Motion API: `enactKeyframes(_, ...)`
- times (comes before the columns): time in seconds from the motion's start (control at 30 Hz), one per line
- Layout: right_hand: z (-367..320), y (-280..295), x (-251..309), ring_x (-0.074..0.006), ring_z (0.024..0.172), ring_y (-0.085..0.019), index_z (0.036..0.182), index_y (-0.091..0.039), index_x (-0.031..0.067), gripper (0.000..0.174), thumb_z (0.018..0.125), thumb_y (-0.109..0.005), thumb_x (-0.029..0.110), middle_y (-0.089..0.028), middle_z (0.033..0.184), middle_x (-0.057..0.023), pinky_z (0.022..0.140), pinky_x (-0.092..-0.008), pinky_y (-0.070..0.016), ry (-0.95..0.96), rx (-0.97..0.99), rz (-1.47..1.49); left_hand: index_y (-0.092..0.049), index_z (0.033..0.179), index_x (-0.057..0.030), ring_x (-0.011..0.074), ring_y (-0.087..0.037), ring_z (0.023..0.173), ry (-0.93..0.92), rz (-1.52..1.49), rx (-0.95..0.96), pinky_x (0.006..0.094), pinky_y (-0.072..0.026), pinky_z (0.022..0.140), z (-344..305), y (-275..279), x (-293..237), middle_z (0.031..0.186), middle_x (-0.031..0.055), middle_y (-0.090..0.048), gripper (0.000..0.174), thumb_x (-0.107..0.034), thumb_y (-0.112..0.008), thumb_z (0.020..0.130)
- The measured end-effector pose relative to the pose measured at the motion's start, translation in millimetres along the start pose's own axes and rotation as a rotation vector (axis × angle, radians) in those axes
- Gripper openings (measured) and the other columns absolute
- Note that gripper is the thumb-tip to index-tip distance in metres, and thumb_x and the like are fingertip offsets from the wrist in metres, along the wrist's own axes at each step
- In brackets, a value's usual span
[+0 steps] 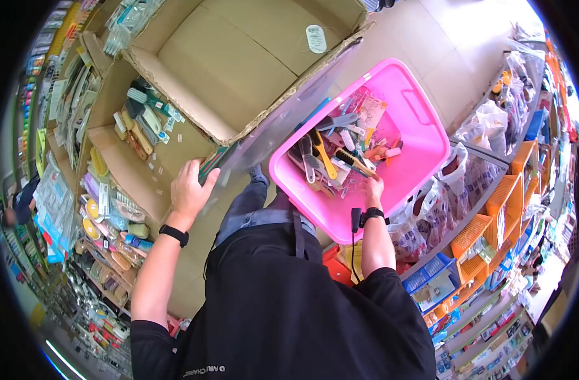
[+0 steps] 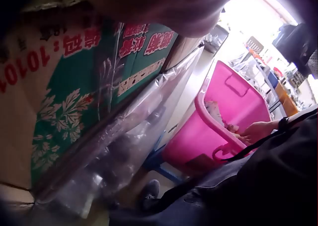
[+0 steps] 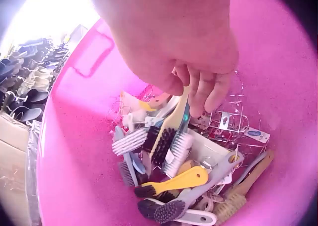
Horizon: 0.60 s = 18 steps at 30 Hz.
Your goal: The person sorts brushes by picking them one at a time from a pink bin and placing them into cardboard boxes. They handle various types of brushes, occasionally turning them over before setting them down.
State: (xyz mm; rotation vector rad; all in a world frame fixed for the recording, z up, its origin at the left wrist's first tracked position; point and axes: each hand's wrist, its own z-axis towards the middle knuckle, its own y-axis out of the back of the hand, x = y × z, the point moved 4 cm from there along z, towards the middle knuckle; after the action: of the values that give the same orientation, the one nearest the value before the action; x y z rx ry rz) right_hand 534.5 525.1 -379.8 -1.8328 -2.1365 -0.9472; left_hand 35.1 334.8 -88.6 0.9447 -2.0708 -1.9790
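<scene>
Head view: I see the right hand down in the pink tub, centre-right, grip hidden. The right wrist view shows the fingers pinching a brush by its handle, over the pile. The left hand clamps the cardboard box edge, centre-left.

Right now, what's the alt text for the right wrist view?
The right grip, a bare hand, pinches a cream-handled brush on a pile of brushes in a pink tub. A yellow-handled brush lies lower in the pile.
</scene>
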Motion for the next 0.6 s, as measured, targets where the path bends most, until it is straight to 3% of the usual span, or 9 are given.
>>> enactKeyframes(0.07,23,9,-11,-0.0161,0.046,-0.053,0.118,-0.053,0.0041,0.035,0.084,-0.053,0.001,-0.055,0.067,-0.0055,0.036,-0.0285,-0.0358,0.032,-0.037,-0.15,-0.061,0.105,-0.0041,0.0354,-0.064,0.088,0.008,0.02,0.008,0.0447,-0.0513,0.072,0,-1,0,0.094,0.0146,-0.065,0.044,-0.046,-0.062,0.091)
enactKeyframes(0.17,42,12,-21,-0.0164,0.047,-0.057,0.109,-0.062,0.0037,0.026,0.083,-0.057,0.006,-0.058,0.063,-0.0061,0.037,-0.031,-0.0401,0.016,0.041,-0.461,-0.061,0.104,-0.0042,0.0353,-0.064,0.086,0.014,0.037,0.004,0.0443,-0.0514,0.072,1,-2,-1,0.094,0.0145,-0.065,0.043,-0.045,-0.063,0.091)
enactKeyframes(0.23,41,12,-20,-0.0202,0.053,-0.063,0.105,-0.066,0.0045,0.025,0.084,-0.061,0.015,-0.064,0.067,-0.0103,0.044,-0.0347,-0.0466,0.102,-0.037,-0.612,-0.061,0.104,-0.0043,0.035,-0.065,0.085,-0.005,0.042,-0.018,0.044,-0.0514,0.071,2,-2,-1,0.093,0.0143,-0.065,0.041,-0.044,-0.063,0.091)
enactKeyframes(0.37,-1,5,12,-0.0285,0.076,-0.072,0.111,-0.068,0.0068,0.04,0.085,-0.064,0.036,-0.072,0.082,-0.0165,0.067,-0.0399,-0.0554,0.284,-0.178,-0.853,-0.062,0.103,-0.0045,0.0345,-0.065,0.083,-0.018,0.037,-0.037,0.0433,-0.0516,0.07,2,-1,-3,0.092,0.014,-0.065,0.04,-0.043,-0.064,0.091)
enactKeyframes(0.47,-26,2,32,-0.0332,0.089,-0.071,0.117,-0.067,0.0101,0.048,0.085,-0.063,0.047,-0.072,0.083,-0.0167,0.079,-0.0428,-0.0536,0.327,-0.209,-1.059,-0.062,0.102,-0.0044,0.0344,-0.065,0.083,-0.023,0.033,-0.046,0.0431,-0.0516,0.07,3,-1,-3,0.092,0.014,-0.065,0.04,-0.043,-0.063,0.092)
enactKeyframes(0.57,-37,4,42,-0.035,0.09,-0.069,0.114,-0.067,0.0097,0.05,0.084,-0.063,0.049,-0.072,0.083,-0.0149,0.079,-0.0453,-0.0525,0.406,-0.115,-1.08,-0.062,0.102,-0.0045,0.0345,-0.065,0.083,-0.014,0.025,-0.037,0.043,-0.0516,0.07,2,-1,-2,0.092,0.014,-0.065,0.04,-0.043,-0.063,0.092)
enactKeyframes(0.6,-40,4,46,-0.0324,0.086,-0.069,0.113,-0.068,0.0092,0.049,0.085,-0.063,0.049,-0.071,0.081,-0.014,0.076,-0.0436,-0.0528,0.406,-0.01,-1.098,-0.062,0.102,-0.0046,0.0345,-0.065,0.083,-0.017,0.024,-0.039,0.0431,-0.0516,0.07,2,-1,-2,0.092,0.014,-0.065,0.04,-0.043,-0.063,0.092)
